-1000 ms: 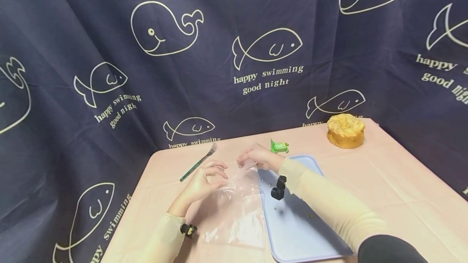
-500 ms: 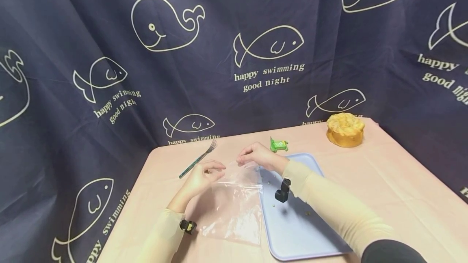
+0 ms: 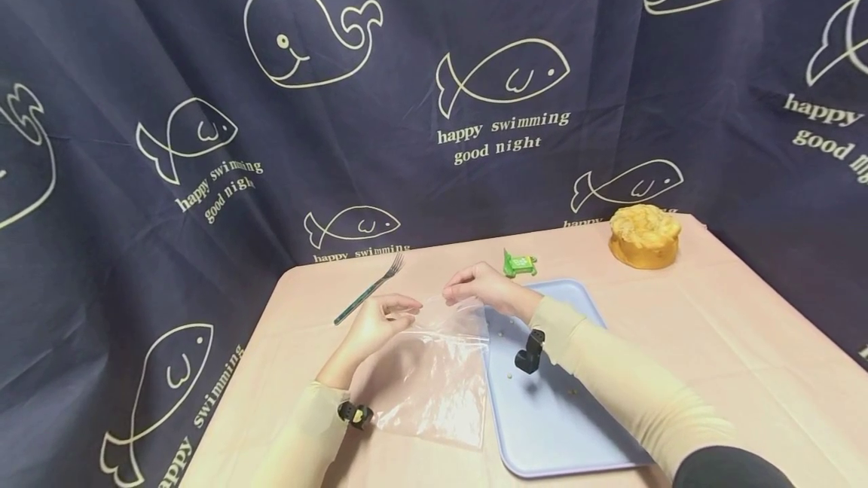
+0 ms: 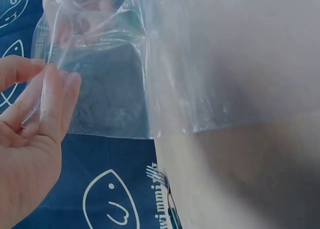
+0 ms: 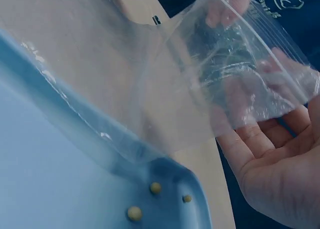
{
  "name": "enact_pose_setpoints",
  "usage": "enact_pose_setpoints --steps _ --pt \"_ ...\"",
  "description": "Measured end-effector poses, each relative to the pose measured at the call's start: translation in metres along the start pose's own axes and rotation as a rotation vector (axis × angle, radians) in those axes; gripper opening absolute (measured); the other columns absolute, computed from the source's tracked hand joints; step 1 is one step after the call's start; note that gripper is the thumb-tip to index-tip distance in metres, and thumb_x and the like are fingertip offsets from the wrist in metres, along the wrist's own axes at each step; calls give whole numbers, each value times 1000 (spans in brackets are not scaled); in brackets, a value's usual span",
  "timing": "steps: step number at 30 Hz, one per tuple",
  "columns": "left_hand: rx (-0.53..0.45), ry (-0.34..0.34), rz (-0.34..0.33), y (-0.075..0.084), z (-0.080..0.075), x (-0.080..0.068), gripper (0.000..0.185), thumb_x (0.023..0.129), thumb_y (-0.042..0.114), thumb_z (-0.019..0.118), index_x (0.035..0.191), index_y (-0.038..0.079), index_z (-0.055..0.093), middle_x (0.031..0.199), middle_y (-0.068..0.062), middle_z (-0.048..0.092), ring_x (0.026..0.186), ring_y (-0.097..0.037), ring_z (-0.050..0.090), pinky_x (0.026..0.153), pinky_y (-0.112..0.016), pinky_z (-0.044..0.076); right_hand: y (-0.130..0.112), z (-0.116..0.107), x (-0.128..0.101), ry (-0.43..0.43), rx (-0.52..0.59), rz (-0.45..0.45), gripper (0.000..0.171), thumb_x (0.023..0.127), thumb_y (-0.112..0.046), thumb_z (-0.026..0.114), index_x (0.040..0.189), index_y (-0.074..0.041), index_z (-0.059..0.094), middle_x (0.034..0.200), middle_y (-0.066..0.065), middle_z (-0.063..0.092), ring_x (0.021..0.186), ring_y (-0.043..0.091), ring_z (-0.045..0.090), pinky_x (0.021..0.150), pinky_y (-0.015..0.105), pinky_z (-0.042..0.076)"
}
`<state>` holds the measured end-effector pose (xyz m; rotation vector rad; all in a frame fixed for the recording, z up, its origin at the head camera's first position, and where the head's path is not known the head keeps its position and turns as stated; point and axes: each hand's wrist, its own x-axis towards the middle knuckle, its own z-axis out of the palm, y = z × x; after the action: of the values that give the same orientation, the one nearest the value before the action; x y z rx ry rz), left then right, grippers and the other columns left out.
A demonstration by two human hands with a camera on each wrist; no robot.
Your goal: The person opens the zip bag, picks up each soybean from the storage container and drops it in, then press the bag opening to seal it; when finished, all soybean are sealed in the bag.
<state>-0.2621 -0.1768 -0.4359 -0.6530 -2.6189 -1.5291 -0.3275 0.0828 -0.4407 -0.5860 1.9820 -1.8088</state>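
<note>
A clear zip-seal plastic bag [image 3: 430, 390] hangs by its mouth between both hands, over the pink tabletop and the tray's left edge. My left hand [image 3: 371, 331] pinches the left part of its top edge between thumb and fingers, as the left wrist view shows at the seal strip. On the opposite side, my right hand [image 3: 490, 288] grips the top edge; in the right wrist view several of its fingers [image 5: 250, 144] lie behind the film. Nothing can be seen inside the bag [image 4: 107, 89].
A light blue tray [image 3: 563, 428] lies right of the bag, with several small yellowish balls [image 5: 134, 213] on it. A fork [image 3: 366, 298] rests beyond the left hand. Farther back are a green toy [image 3: 520, 263] and a round golden bread-like item [image 3: 644, 238]. A patterned navy curtain [image 3: 407, 134] hangs behind.
The left fingers have come closer together at the bag's edge, and the bag's seal line shows straighter now. Both hands stay near the same place; the head view has tilted slightly downward.
</note>
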Motion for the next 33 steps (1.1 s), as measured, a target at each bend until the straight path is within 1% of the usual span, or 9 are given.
enact_pose_setpoints --steps 5,8,10,12,15,20,26,30,33 --pt "-68 -1 -35 0 0 1 28 85 -4 68 112 -3 73 110 -17 74 102 -35 72 81 -30 60 5 -20 -7 38 25 69 31 102 -18 61 118 7 68 110 13 74 115 37 66 101 50 51" --pt "-59 11 -63 0 -2 1 31 84 -4 68 115 -4 71 111 -16 74 100 -31 73 82 -31 61 12 -35 -13 76 6 86 30 101 -13 62 119 10 67 110 16 74 107 32 69 97 47 55" --pt "-52 29 -87 2 -4 0 32 84 -5 67 115 -5 71 110 -16 74 98 -30 73 81 -32 61 18 -43 -18 102 -39 103 27 100 -8 64 118 12 67 104 16 74 92 25 69 88 39 58" --pt "-51 52 -114 3 -6 -1 32 83 -6 66 114 -4 72 108 -16 74 96 -29 73 82 -33 61 24 -48 -21 132 -116 113 26 97 -5 66 116 12 68 100 16 74 84 18 67 80 33 58" --pt "-63 80 -136 6 -7 -3 31 83 -7 66 113 -5 72 107 -20 73 93 -31 73 82 -34 61 33 -49 -21 165 -267 101 20 94 -3 69 110 9 71 96 14 73 76 15 63 69 28 56" --pt "-59 94 -163 6 -5 -3 32 83 -7 66 114 -6 71 106 -23 73 92 -31 73 81 -36 61 41 -39 -16 211 -478 48 12 88 -3 75 99 3 76 97 10 75 71 15 62 62 28 55" --pt "-36 111 -178 11 0 -2 33 83 -10 65 115 -8 70 105 -25 73 92 -33 73 82 -38 61 46 -27 -9 308 -682 45 6 81 -6 81 85 -7 77 85 2 75 70 14 59 65 29 51" --pt "-36 107 -168 28 0 -4 33 82 -14 63 114 -11 69 104 -26 72 92 -37 73 82 -39 61 49 -23 -6 343 -788 57 6 80 -10 82 80 -11 76 82 -3 73 72 16 58 67 34 49" --pt "-30 96 -140 42 -2 -7 33 81 -14 63 113 -14 67 104 -25 72 91 -37 73 80 -39 62 49 -23 -6 358 -807 60 6 81 -11 81 79 -11 76 81 -4 73 71 16 58 67 35 49"
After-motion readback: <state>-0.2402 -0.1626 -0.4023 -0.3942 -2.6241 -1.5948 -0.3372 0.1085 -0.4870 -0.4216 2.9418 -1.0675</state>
